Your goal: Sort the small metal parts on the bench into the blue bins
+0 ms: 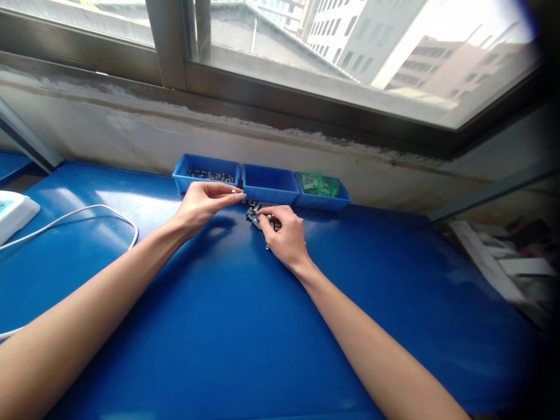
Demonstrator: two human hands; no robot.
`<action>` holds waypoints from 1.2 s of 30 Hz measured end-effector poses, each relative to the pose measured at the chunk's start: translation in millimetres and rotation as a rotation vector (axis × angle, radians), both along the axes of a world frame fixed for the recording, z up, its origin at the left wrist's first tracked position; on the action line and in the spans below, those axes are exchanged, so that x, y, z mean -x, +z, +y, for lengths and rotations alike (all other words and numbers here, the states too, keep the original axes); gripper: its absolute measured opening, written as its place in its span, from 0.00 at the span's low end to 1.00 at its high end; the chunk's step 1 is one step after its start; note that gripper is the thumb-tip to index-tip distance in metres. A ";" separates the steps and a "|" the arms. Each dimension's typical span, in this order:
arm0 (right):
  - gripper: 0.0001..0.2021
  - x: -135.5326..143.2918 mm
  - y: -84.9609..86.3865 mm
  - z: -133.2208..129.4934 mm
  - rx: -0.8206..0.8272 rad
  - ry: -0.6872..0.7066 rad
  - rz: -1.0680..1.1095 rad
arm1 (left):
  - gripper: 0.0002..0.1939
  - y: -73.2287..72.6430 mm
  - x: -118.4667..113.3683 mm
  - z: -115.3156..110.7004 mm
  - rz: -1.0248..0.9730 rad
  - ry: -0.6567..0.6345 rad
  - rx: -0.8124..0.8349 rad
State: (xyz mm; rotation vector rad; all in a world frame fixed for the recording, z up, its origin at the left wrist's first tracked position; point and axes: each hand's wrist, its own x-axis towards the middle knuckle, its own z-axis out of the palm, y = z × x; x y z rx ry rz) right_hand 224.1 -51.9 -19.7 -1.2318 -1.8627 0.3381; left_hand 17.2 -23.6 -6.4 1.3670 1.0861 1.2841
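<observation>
My left hand (pixel 205 201) hovers in front of the left and middle bins, thumb and fingers pinched on a small shiny metal part (pixel 234 191). Its exact kind is too small to tell. Just to the right, my right hand (pixel 285 233) is lowered over a little heap of dark and silvery metal parts (pixel 252 211) on the blue table. Thumb and forefinger of this hand come together at the heap; what lies between them is hidden. One loose small part (pixel 268 247) rests by the right hand's near side.
Three blue bins stand in a row: the left bin (pixel 186 182) holds many small metal pieces, the middle bin (pixel 271 193) shows its bare inside, and the right bin (pixel 326 202) has green bags (pixel 321 184). A white cable (pixel 100 206) and white device (pixel 15 213) lie left.
</observation>
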 end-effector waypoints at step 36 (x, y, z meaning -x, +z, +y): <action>0.07 -0.1 -1.4 2.7 0.010 -0.052 0.042 | 0.12 -5.3 1.0 6.3 0.288 0.091 -0.277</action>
